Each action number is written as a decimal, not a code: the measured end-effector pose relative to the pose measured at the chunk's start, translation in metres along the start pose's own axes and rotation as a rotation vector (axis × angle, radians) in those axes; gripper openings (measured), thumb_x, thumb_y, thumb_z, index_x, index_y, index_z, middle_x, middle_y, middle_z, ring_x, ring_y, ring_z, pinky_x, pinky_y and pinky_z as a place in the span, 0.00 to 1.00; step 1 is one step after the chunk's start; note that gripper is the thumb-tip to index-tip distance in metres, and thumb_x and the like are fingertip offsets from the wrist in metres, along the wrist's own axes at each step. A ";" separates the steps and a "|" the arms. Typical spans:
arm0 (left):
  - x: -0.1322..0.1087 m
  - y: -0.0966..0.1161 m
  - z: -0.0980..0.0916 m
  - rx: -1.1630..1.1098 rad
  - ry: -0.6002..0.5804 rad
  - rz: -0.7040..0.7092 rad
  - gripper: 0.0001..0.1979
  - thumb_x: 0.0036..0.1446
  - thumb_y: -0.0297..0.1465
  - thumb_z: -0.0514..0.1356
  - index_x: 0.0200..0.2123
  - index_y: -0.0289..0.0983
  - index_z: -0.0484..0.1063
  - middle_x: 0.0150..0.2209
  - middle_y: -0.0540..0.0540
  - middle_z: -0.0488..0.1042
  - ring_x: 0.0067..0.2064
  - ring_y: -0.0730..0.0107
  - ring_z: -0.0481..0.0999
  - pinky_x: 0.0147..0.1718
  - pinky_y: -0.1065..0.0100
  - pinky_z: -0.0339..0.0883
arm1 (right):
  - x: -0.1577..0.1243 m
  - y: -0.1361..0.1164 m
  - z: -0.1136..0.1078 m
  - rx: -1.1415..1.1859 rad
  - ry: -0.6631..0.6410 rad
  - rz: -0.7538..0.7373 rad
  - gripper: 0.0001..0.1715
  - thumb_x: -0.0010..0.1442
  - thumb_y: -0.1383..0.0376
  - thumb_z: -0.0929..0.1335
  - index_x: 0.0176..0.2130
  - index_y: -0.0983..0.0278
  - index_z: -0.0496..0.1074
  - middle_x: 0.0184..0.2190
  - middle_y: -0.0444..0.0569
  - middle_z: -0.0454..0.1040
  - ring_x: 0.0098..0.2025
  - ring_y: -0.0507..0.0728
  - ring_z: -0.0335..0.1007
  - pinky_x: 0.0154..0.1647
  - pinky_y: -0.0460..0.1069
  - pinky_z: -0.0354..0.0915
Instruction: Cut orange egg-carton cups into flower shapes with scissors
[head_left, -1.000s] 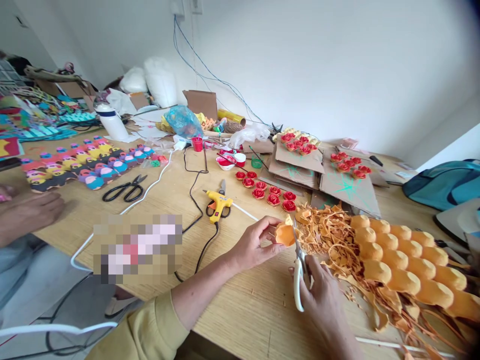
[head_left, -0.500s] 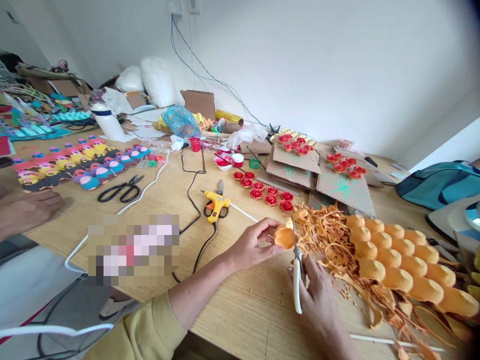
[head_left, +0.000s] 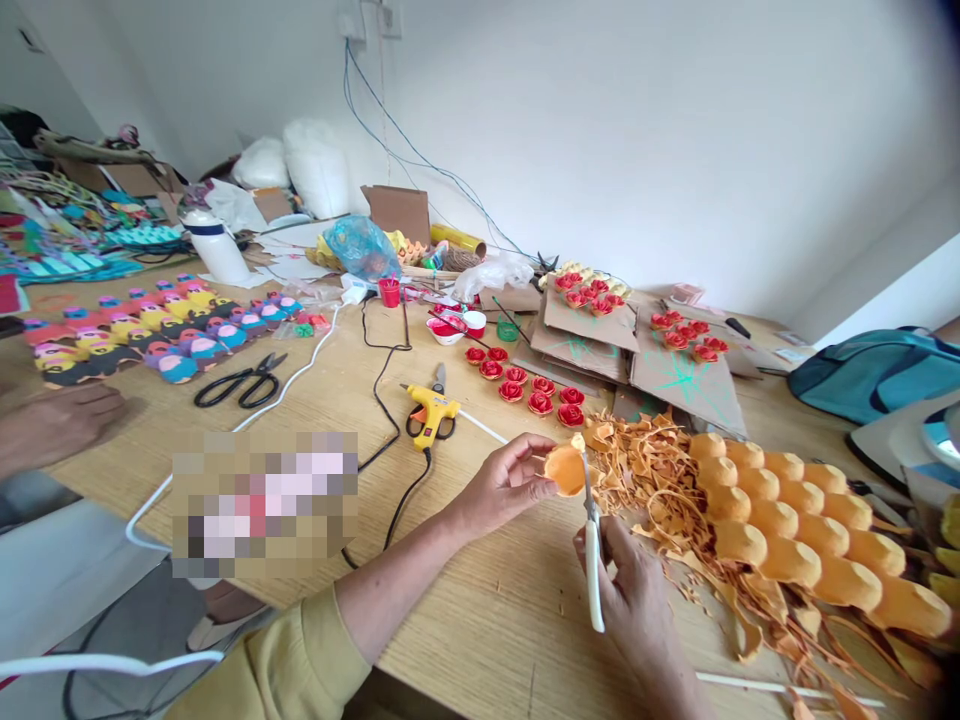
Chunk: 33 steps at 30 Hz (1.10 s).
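Note:
Between the thumb and fingers of my left hand (head_left: pixel 510 485) is a small orange egg-carton cup (head_left: pixel 564 470), its hollow side facing me. My right hand (head_left: pixel 630 575) grips white-handled scissors (head_left: pixel 593 560), whose blades point up at the cup's right edge. A small pale piece stands at the cup's upper rim by the blades. Right behind the scissors lies a heap of orange carton trimmings (head_left: pixel 652 470). An orange egg tray (head_left: pixel 795 515) sits to the right of my right hand, with long cut strips in front of it.
Red paper roses (head_left: pixel 540 402) stand on the table and on cardboard sheets (head_left: pixel 682 375). A yellow glue gun (head_left: pixel 433 415) lies over dark-handled scissors, its cord trailing forward. Black scissors (head_left: pixel 244 385), a painted egg tray (head_left: pixel 142 330) and another person's hand (head_left: pixel 64 425) are at left.
Both hands keep nearly the same place. The cup is turned slightly more toward me, and the scissor blades stay at its right edge. The view has shifted a little.

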<state>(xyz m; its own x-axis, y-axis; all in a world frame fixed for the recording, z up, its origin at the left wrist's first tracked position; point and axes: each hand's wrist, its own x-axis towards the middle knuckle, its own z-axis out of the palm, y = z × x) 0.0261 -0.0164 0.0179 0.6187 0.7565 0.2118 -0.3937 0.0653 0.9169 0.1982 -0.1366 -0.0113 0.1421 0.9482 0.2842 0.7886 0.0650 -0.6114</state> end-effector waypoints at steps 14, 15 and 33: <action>-0.003 -0.005 0.002 0.130 -0.055 0.014 0.25 0.48 0.39 0.71 0.46 0.35 0.70 0.45 0.42 0.74 0.45 0.68 0.77 0.48 0.66 0.70 | 0.002 0.000 0.001 0.078 -0.035 0.070 0.16 0.65 0.53 0.60 0.32 0.60 0.63 0.27 0.45 0.70 0.32 0.57 0.68 0.33 0.50 0.64; -0.003 -0.007 0.002 0.115 -0.050 0.000 0.25 0.48 0.39 0.72 0.46 0.35 0.70 0.45 0.43 0.74 0.45 0.68 0.77 0.48 0.66 0.70 | 0.002 0.000 0.001 0.082 -0.031 0.069 0.16 0.65 0.53 0.60 0.31 0.60 0.62 0.26 0.44 0.70 0.30 0.56 0.67 0.32 0.50 0.64; 0.005 -0.008 -0.003 -0.045 0.017 -0.021 0.26 0.51 0.40 0.69 0.50 0.35 0.71 0.45 0.42 0.76 0.45 0.65 0.76 0.42 0.66 0.72 | 0.004 -0.003 0.007 0.231 -0.027 0.108 0.22 0.65 0.51 0.61 0.25 0.60 0.59 0.20 0.40 0.60 0.23 0.51 0.57 0.23 0.46 0.56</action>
<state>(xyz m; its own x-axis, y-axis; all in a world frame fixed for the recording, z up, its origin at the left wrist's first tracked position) 0.0302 -0.0117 0.0107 0.6158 0.7655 0.1867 -0.4112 0.1100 0.9049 0.1926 -0.1307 -0.0136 0.1999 0.9612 0.1900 0.6118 0.0290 -0.7905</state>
